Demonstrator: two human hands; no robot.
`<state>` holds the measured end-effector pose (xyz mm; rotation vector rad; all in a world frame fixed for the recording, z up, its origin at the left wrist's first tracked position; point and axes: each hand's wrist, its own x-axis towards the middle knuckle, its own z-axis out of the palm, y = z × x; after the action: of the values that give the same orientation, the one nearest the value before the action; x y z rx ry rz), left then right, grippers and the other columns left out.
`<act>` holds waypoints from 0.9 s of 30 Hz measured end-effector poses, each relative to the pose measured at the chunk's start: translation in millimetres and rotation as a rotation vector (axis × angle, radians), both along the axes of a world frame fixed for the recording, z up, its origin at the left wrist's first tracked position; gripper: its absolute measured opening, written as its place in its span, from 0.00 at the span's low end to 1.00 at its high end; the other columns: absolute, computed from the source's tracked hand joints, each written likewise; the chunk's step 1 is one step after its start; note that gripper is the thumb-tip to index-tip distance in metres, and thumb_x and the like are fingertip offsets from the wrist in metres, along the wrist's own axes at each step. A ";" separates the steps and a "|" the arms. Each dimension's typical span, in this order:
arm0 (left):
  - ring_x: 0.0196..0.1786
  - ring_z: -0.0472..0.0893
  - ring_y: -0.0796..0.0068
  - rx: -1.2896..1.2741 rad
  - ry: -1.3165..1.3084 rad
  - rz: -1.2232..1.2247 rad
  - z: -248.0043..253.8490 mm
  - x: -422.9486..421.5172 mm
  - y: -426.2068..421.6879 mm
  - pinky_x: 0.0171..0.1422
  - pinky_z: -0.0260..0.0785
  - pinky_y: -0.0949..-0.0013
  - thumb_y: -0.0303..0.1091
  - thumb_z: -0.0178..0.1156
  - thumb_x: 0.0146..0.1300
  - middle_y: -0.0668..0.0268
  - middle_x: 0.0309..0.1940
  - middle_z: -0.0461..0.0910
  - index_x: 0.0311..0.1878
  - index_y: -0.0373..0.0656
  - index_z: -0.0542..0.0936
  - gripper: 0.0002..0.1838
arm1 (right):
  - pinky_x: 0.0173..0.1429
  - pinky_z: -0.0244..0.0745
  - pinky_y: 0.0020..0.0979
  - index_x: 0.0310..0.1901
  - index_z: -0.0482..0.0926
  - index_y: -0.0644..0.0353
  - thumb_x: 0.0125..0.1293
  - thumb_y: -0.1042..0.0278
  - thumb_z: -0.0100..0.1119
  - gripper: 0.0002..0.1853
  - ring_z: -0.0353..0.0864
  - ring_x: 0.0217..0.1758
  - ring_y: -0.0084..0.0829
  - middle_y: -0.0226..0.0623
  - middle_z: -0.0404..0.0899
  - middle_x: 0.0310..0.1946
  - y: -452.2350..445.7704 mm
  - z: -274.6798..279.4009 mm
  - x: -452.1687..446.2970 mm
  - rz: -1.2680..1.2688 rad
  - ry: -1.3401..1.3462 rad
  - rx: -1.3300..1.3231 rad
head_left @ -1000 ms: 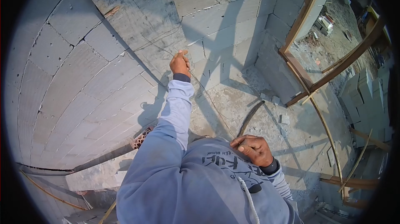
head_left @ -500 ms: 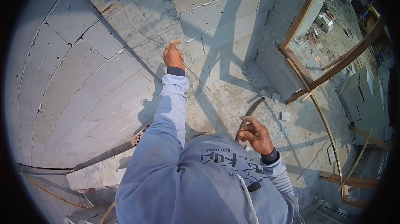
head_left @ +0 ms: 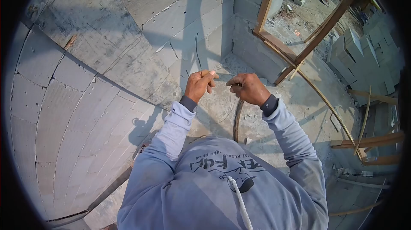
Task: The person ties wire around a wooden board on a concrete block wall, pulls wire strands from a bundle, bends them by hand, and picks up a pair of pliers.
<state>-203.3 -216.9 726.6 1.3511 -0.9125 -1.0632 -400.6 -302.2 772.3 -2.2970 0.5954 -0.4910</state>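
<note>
My left hand (head_left: 200,86) is closed in a pinch on a thin wire (head_left: 198,52), one dark end of which sticks up above the fingers. Just to its right, my right hand (head_left: 250,89) is also pinched, with a thin strand running down from its fingers in a loose loop. The two hands are close together, a small gap between them, over the concrete floor. Below my right hand a dark curved strip (head_left: 236,120) extends toward my body; whether it touches the hand I cannot tell.
A light block wall (head_left: 81,114) rises on the left, with a grey board (head_left: 102,28) along it. Another block wall (head_left: 205,11) stands ahead. At right are a wooden frame (head_left: 280,54), a thin bent pole (head_left: 327,106) and stacked blocks (head_left: 359,58).
My left hand has come back from its reach by the grey board, and my right hand has moved forward to meet it. The wire, stretched between them before, now hangs slack. The view has shifted.
</note>
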 end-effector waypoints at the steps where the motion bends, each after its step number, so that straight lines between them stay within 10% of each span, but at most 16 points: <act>1: 0.19 0.71 0.82 -0.002 -0.005 0.014 -2.8 -8.4 -0.6 0.24 0.62 0.78 0.45 0.57 0.67 0.67 0.21 0.76 0.37 0.34 0.82 0.20 | 0.30 0.76 0.30 0.38 0.83 0.67 0.57 0.77 0.62 0.08 0.81 0.24 0.30 0.40 0.82 0.26 -2.4 2.7 4.7 -0.075 0.013 0.117; 4: 0.21 0.73 0.81 -0.013 -0.027 0.041 -14.8 -24.3 -4.6 0.25 0.65 0.79 0.45 0.55 0.68 0.64 0.25 0.79 0.37 0.34 0.82 0.20 | 0.29 0.76 0.28 0.38 0.81 0.70 0.56 0.76 0.62 0.08 0.82 0.23 0.28 0.42 0.83 0.23 -11.9 1.7 18.8 -0.293 -0.062 0.527; 22: 0.31 0.81 0.78 -0.058 0.169 -0.091 -14.7 -30.7 3.8 0.22 0.69 0.76 0.46 0.52 0.70 0.62 0.30 0.83 0.43 0.35 0.82 0.20 | 0.38 0.79 0.31 0.43 0.81 0.68 0.59 0.73 0.59 0.11 0.85 0.28 0.32 0.46 0.84 0.29 -0.3 -24.7 39.5 -0.365 -0.162 0.468; 27: 0.19 0.70 0.84 0.025 0.098 -0.111 -7.8 -24.4 6.4 0.20 0.61 0.78 0.47 0.52 0.71 0.69 0.19 0.76 0.42 0.35 0.81 0.21 | 0.41 0.78 0.35 0.44 0.81 0.65 0.56 0.74 0.60 0.13 0.84 0.34 0.42 0.46 0.83 0.32 0.8 -26.4 41.3 -0.269 -0.111 0.007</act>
<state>-227.6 -210.5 718.8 1.2694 -0.9118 -1.2189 -359.2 -301.4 745.9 -2.1763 0.8540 -0.7367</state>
